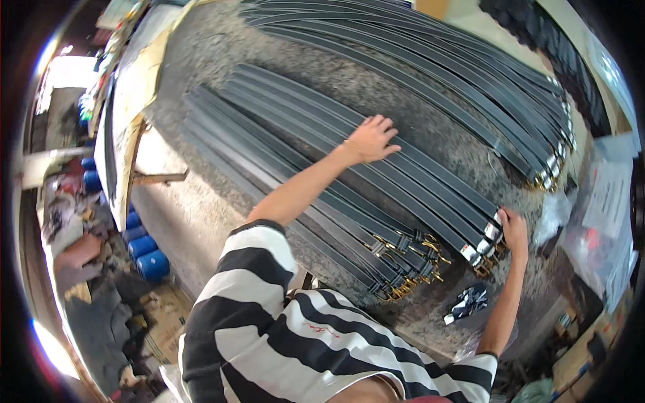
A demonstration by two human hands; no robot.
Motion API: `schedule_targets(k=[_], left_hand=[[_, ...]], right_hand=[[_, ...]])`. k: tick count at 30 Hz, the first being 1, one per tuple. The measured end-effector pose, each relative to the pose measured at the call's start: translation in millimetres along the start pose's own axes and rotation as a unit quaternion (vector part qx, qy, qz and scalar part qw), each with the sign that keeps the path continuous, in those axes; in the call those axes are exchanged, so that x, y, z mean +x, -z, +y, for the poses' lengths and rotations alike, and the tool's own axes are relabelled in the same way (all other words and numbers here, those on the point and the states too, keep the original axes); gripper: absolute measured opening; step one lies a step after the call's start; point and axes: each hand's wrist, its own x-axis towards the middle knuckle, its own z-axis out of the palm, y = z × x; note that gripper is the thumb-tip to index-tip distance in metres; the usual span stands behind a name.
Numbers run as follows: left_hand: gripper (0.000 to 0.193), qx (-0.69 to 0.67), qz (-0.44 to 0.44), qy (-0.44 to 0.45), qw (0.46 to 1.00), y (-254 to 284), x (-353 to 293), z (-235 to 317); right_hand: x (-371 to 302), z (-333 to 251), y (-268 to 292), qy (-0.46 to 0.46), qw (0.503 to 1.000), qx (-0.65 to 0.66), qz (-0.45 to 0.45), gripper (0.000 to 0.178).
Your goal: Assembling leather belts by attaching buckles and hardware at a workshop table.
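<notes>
Dark belts with pale edge stitching (430,195) lie side by side across the middle of the table, white tags near their buckle ends. My left hand (373,140) rests on these belts with its fingers spread. At the tagged end, my right hand (514,230) is closed on the outermost belt beside its buckle; its fingertips are partly hidden. Nearer to me lies another group of belts (282,161), their gold-coloured buckles (403,285) bunched together without visible white tags. A small heap of black-and-white tags (469,302) sits close to my right forearm.
Along the far side is a large pile of tagged belts (416,60). Clear plastic bags (594,228) stand at the right edge. Blue drums (149,262) and leather scraps (94,302) are on the floor at left, below the worn tabletop (201,47).
</notes>
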Motion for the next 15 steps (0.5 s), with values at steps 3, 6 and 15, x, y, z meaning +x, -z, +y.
schedule_targets(k=[3,6,15], left_hand=[[0.038,0.000,0.021,0.004,1.000,-10,-4,-5],[0.036,0.001,0.052,-0.010,0.999,-3,-19,-31],[0.040,0.145,0.061,0.191,0.969,62,-47,-120]], right_hand=[[-5,0,0,0.013,0.999,-0.030,0.016,0.040],[-1,-3,1,-0.033,0.998,0.016,-0.048,0.045],[-24,46,4,-0.052,0.987,0.093,0.117,0.053]])
